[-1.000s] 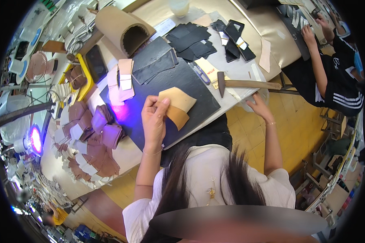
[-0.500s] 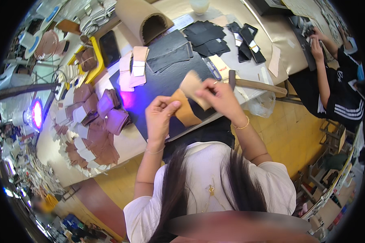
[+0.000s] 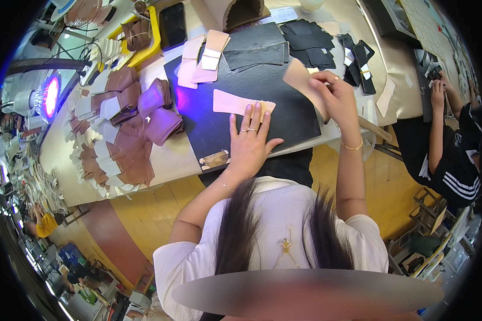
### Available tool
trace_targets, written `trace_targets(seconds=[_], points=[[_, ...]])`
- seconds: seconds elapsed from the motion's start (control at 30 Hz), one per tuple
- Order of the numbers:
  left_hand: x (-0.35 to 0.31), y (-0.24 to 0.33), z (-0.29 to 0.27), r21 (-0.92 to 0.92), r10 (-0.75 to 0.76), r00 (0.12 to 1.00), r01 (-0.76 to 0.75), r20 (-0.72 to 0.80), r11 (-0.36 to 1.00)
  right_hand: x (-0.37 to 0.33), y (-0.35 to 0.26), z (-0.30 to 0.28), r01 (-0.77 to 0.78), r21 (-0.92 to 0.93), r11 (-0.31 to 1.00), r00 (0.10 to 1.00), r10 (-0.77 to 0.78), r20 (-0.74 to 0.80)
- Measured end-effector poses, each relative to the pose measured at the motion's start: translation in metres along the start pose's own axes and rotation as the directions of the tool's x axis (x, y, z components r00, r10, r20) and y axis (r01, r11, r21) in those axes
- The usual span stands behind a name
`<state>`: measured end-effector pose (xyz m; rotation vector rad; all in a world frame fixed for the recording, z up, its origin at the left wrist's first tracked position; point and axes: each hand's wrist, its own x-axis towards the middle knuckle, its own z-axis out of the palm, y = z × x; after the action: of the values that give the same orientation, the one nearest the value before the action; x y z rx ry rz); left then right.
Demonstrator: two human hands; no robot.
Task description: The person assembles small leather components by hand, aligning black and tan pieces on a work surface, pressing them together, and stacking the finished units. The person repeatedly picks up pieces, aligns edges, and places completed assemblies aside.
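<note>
We see the left hand (image 3: 250, 147) spread flat, gripping nothing, its fingertips pressed on the right end of a pale pink piece (image 3: 231, 101) that lies on the black mat (image 3: 300, 125). We see the right hand (image 3: 338, 104) closed in a pinch on a tan strip (image 3: 300, 80), which reaches up and left from its fingers, over the mat. Beyond the left hand we find black sheets (image 3: 257, 45); to its left, brown pieces (image 3: 136, 136) in stacks on the tabletop (image 3: 177, 166). Just below the right hand's wrist side, a wooden handle (image 3: 370, 127) shows.
</note>
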<state>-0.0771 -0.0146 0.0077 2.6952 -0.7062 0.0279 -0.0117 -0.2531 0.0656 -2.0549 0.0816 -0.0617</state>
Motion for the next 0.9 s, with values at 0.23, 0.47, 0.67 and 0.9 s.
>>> trace_targets(seconds=[0.23,0.47,0.67,0.9], points=[[-0.017,0.040,0.006,0.033,0.016,0.994,-0.020,0.112,0.999,0.030,-0.011,0.086,0.368,-0.079,0.927,0.902,-0.335,0.272],[-0.015,0.023,-0.005,-0.014,0.130,0.991,-0.129,0.026,0.992,0.031,0.006,0.096,0.578,-0.466,0.670,0.783,-0.616,0.084],[0.028,-0.015,-0.019,0.012,0.071,0.997,-0.071,0.032,0.997,0.098,0.029,0.006,0.238,-0.655,0.717,0.917,-0.389,-0.093],[0.028,-0.026,-0.025,0.074,-0.023,0.997,0.018,0.072,0.997,0.108,0.049,0.012,0.389,-0.566,0.727,0.917,-0.361,0.168]])
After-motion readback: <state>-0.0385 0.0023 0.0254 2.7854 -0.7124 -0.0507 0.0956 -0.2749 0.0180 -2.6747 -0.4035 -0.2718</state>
